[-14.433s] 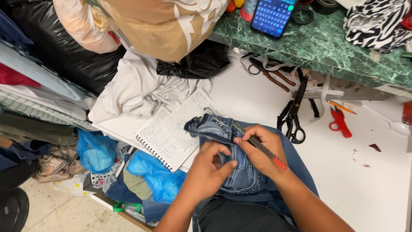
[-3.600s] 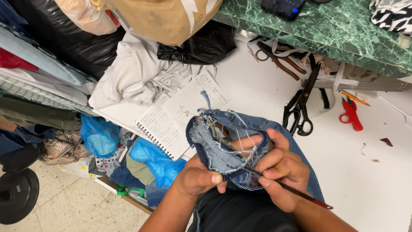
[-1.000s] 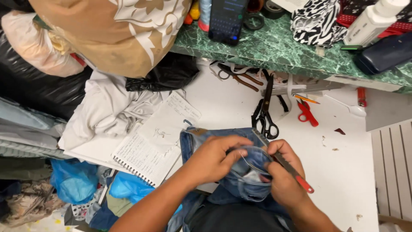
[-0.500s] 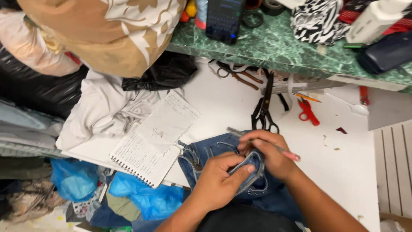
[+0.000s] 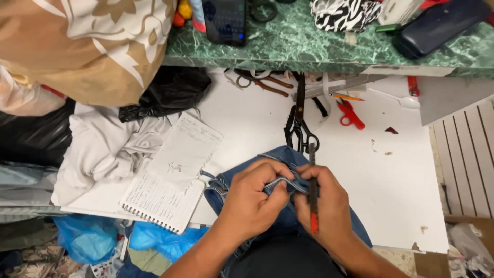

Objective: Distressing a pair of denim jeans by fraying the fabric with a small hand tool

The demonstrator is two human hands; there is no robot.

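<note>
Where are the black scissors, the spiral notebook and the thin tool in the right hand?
black scissors (image 5: pixel 300 131), head view, on the pivot just above the handle loops.
spiral notebook (image 5: pixel 172 177), head view, on the middle of the open page.
thin tool (image 5: pixel 312 206), head view, on the dark shaft above the red tip.

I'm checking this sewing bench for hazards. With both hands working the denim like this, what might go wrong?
The slim dark tool with a red end in the right hand lies close to the left hand pinching the blue denim garment; a slip might nick a finger or the fabric. The large black scissors lie just beyond the denim and might get dragged or bumped.
</note>
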